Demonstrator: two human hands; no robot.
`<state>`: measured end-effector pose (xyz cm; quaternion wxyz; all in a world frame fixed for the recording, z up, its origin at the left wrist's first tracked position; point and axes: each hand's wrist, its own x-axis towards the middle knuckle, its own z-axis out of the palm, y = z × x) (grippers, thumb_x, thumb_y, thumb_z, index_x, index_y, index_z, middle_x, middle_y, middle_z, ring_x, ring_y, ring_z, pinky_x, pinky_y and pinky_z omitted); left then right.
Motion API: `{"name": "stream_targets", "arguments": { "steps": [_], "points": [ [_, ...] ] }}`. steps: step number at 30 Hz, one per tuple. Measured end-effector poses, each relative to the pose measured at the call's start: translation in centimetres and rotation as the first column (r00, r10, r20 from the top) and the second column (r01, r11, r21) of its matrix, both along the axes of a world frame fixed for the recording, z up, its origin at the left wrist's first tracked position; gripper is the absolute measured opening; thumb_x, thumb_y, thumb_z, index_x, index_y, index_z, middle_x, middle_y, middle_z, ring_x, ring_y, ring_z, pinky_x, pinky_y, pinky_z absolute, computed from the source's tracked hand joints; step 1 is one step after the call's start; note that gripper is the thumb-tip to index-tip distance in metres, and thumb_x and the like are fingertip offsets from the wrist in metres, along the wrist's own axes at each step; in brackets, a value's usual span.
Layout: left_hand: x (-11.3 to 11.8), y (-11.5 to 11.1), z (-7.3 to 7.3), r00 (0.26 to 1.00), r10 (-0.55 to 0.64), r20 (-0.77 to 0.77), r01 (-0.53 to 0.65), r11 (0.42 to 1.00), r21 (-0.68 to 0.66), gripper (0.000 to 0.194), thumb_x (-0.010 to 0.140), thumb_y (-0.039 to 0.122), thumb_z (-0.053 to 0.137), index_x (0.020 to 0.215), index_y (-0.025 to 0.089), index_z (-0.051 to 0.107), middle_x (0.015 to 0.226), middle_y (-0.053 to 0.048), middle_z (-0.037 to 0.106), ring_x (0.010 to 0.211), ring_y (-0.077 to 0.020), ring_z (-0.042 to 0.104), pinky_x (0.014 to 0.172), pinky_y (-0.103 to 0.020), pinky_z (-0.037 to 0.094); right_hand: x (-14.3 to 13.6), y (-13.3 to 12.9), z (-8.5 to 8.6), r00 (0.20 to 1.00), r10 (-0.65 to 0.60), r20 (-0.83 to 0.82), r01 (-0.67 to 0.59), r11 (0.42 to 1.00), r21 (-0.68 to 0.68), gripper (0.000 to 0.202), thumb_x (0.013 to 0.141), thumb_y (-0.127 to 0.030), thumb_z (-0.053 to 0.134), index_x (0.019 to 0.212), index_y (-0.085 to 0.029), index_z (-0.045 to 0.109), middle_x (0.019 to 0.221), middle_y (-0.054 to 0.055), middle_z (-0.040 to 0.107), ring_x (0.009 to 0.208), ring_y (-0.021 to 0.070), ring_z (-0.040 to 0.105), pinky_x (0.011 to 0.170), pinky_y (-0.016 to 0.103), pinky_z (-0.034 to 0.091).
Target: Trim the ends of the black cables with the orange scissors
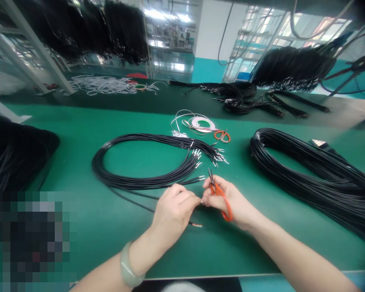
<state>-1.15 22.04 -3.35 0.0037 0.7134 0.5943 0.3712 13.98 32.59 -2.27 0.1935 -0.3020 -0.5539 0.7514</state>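
Note:
Two bare hands meet over the green mat, fingertips almost touching. My left hand (174, 209) is closed on a black cable, pinching near its end. Below it, another cable end (196, 225) sticks out with bare copper strands. Orange-handled scissors (223, 200) rest in my right hand (231, 198), blades pointing up and away. The thumb and forefinger of that hand also pinch at the cable tip, whose detail is hidden by the fingers. Just beyond lies a looped bundle of black cables (121, 180), its stripped white and silvery ends pointing right.
A thick coil of black cable (292, 178) lies at the right. Behind the loop are a white tape roll (203, 124) and a second orange-handled pair of scissors (222, 136). More cables (243, 97) and white strips (103, 85) lie farther back. A dark cable heap (18, 150) is left.

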Motion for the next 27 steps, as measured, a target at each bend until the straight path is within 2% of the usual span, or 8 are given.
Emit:
{"name": "stream_targets", "arguments": {
  "steps": [3,6,13,17,20,22,25,27],
  "points": [
    [0.1,0.1,0.2,0.982,-0.007,0.188,0.016,0.999,-0.048,0.011,0.087,0.012,0.06,0.085,0.02,0.067,0.082,0.001,0.071,0.074,-0.0153,0.055,0.07,-0.028,0.044,0.3,0.4,0.1,0.998,0.051,-0.045,-0.059,0.978,-0.202,0.027,0.073,-0.011,0.068,0.092,-0.02,0.051,0.065,-0.005,0.059,0.061,0.0116,0.054,0.06,0.025,0.04],
    [0.2,0.1,0.3,0.911,0.027,0.411,0.036,0.989,-0.143,0.012,0.086,0.01,0.062,0.081,0.019,0.067,0.081,0.0,0.069,0.074,-0.0134,0.059,0.069,-0.025,0.046,0.5,0.6,0.2,0.995,0.068,-0.068,-0.089,0.928,-0.362,0.028,0.073,-0.011,0.07,0.093,-0.02,0.052,0.066,-0.005,0.058,0.061,0.011,0.055,0.065,0.027,0.045],
    [0.2,0.2,0.4,0.752,0.128,0.646,0.084,0.955,-0.286,0.013,0.084,0.015,0.062,0.092,0.018,0.071,0.086,-0.003,0.065,0.07,-0.0125,0.061,0.061,-0.022,0.049,0.3,-0.1,-0.2,0.998,0.003,-0.055,-0.02,0.952,-0.306,0.036,0.07,-0.019,0.079,0.095,-0.021,0.052,0.072,-0.004,0.062,0.063,0.0118,0.059,0.066,0.026,0.045],
    [0.0,0.5,0.2,0.648,0.2,0.735,0.071,0.945,-0.32,0.013,0.084,0.022,0.063,0.09,0.017,0.073,0.081,-0.004,0.064,0.067,-0.0127,0.06,0.059,-0.022,0.049,0.4,0.1,-0.3,0.999,0.032,0.014,-0.03,0.991,-0.128,0.035,0.071,-0.025,0.079,0.093,-0.021,0.051,0.068,-0.004,0.062,0.062,0.0123,0.059,0.061,0.024,0.043],
    [-0.1,0.5,0.2,0.627,0.22,0.748,0.077,0.937,-0.34,0.016,0.084,0.023,0.063,0.096,0.019,0.074,0.082,-0.003,0.063,0.063,-0.0114,0.056,0.057,-0.022,0.046,-0.1,1.8,0.0,0.993,-0.113,0.036,0.105,0.981,0.166,0.036,0.071,-0.028,0.079,0.093,-0.022,0.051,0.071,-0.002,0.064,0.066,0.0137,0.06,0.066,0.027,0.045],
    [-0.1,0.4,0.2,0.633,0.213,0.744,0.092,0.934,-0.345,0.017,0.085,0.024,0.062,0.096,0.019,0.074,0.084,-0.004,0.064,0.064,-0.0118,0.056,0.058,-0.023,0.046,-1.1,3.7,0.2,0.974,-0.226,0.024,0.201,0.903,0.38,0.037,0.07,-0.032,0.079,0.093,-0.022,0.052,0.073,-0.001,0.065,0.07,0.0161,0.062,0.069,0.03,0.048],
    [-0.1,0.3,0.2,0.637,0.198,0.745,0.11,0.933,-0.342,0.015,0.086,0.024,0.061,0.092,0.02,0.074,0.087,-0.004,0.067,0.069,-0.0134,0.057,0.06,-0.023,0.045,-3.9,7.3,0.4,0.96,-0.278,0.016,0.204,0.739,0.643,0.032,0.074,-0.036,0.072,0.094,-0.021,0.052,0.074,0.001,0.066,0.068,0.0185,0.064,0.067,0.033,0.05],
    [0.0,0.2,0.1,0.64,0.197,0.743,0.12,0.929,-0.349,0.014,0.086,0.025,0.061,0.09,0.02,0.074,0.085,-0.004,0.067,0.07,-0.0134,0.057,0.06,-0.022,0.044,-6.4,9.9,0.3,0.955,-0.295,0.009,0.2,0.67,0.715,0.028,0.076,-0.033,0.069,0.096,-0.021,0.053,0.076,0.002,0.066,0.069,0.0188,0.064,0.069,0.034,0.051]
  ]
}}
